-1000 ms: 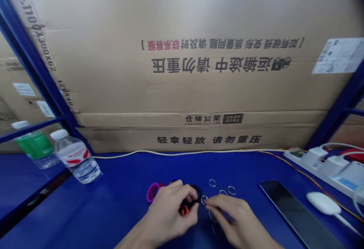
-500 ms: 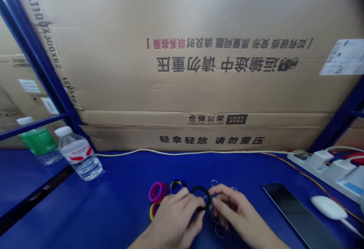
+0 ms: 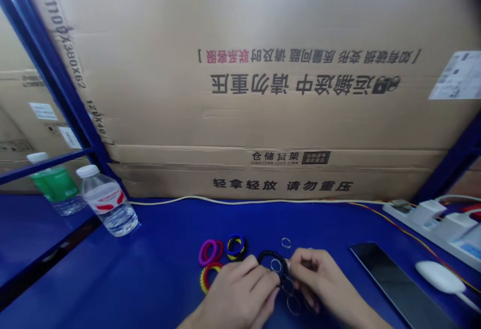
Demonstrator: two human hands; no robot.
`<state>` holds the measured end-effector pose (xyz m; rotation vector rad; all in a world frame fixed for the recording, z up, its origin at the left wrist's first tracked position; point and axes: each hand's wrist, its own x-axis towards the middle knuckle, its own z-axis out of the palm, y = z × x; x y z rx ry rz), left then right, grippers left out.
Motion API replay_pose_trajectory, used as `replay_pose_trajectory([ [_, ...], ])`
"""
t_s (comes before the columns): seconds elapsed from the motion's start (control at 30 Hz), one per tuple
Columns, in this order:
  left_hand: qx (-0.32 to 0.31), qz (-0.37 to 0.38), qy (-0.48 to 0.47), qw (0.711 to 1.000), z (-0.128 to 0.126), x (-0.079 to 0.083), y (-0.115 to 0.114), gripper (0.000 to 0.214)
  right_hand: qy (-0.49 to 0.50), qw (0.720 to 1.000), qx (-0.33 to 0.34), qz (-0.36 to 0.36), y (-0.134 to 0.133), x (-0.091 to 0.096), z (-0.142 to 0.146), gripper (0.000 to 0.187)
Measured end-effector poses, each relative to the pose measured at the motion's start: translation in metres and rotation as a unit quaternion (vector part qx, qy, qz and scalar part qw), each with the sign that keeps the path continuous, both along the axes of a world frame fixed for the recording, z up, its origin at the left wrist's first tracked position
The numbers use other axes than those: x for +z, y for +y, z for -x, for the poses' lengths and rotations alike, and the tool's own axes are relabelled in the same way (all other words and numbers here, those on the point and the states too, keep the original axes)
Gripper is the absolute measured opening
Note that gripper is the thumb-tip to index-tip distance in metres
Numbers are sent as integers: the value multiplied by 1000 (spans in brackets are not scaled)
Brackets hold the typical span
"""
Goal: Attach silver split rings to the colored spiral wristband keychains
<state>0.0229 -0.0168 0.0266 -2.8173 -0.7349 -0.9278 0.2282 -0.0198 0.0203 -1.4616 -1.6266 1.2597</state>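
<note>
Our left hand point(image 3: 240, 299) and right hand point(image 3: 319, 276) are closed, pinching a black coil bracelet point(image 3: 271, 257) between them over the blue counter point(image 3: 150, 269), a metal ring point(image 3: 276, 265) showing inside it; more coil bracelets point(image 3: 209, 252) lie just left, a loose ring point(image 3: 286, 243) just beyond

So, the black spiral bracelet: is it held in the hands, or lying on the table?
Held: the left hand and right hand grip the lower part of the black spiral bracelet; its upper arc shows free.

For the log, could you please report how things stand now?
Left hand, right hand at black coil bracelet. Metal rings below it. Colored coil bracelets by left hand.
</note>
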Motion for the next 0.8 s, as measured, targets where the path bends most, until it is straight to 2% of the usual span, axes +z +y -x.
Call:
replay_pose_trajectory([
  [0.03,6,3,8,1000,1,2,0,12,-8,1000,21,-2,0,0,0,40],
  [0.1,12,10,20,1000,4,4,1,12,-77,990,58,-102,-1,0,0,37],
  [0.17,8,16,22,1000,5,4,2,12,-167,956,78,-228,-4,-1,-1,37],
  [0.23,-1,22,0,1000,3,0,2,13,-221,931,79,-279,-8,-3,-1,39],
  [0.27,-4,25,-16,1000,1,-4,1,13,-226,932,68,-276,-10,-3,-1,41],
  [0.33,-16,30,-42,999,-3,-11,-2,11,-190,954,26,-230,-9,-4,-1,45],
  [0.4,-46,34,-36,998,-8,-17,-6,8,-113,982,-21,-149,-4,-4,-3,52],
  [0.47,-78,37,-5,996,-8,-17,-9,10,-34,996,-48,-64,5,-3,-9,54],
  [0.57,-70,57,36,995,1,-2,-5,6,12,999,-32,-23,20,-5,-21,37],
  [0.63,-44,108,60,991,13,13,3,7,5,999,-35,-10,26,-8,-29,27],
  [0.73,17,170,77,982,33,29,20,7,-25,999,-23,4,28,-17,-33,22],
  [0.8,41,191,92,976,43,31,30,4,-42,999,-4,9,26,-22,-32,19],
])
